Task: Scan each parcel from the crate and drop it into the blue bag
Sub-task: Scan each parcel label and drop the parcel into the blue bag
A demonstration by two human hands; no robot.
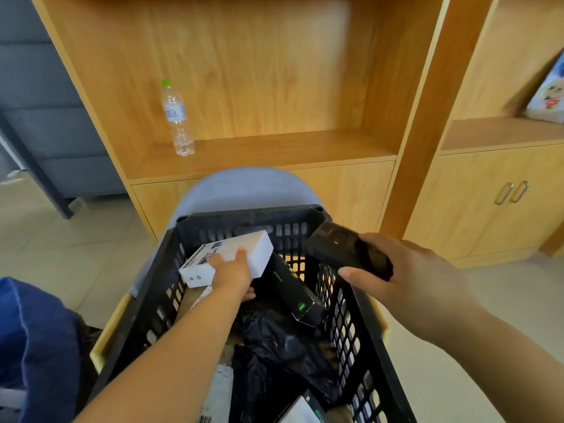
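Note:
A black slatted crate (360, 337) sits in front of me on a chair. Inside its far end my left hand (230, 271) grips a white box parcel (258, 248), thumb over the top, holding it tilted. Beside it lies a long black box (293, 290) with a green mark. Below that sits a black plastic-wrapped parcel (283, 355). A white labelled parcel (219, 395) shows under my left forearm. My right hand (406, 282) holds a black handheld scanner (345, 250) over the crate's right rim, its head aimed toward the white box. The blue bag (33, 337) stands at lower left.
A grey chair back (244, 184) rises behind the crate. Beyond it is a wooden shelf unit (274, 148) with a clear water bottle (176, 117). Cabinet doors with handles (512, 192) are at right. A dark sofa (45, 117) and tiled floor lie at left.

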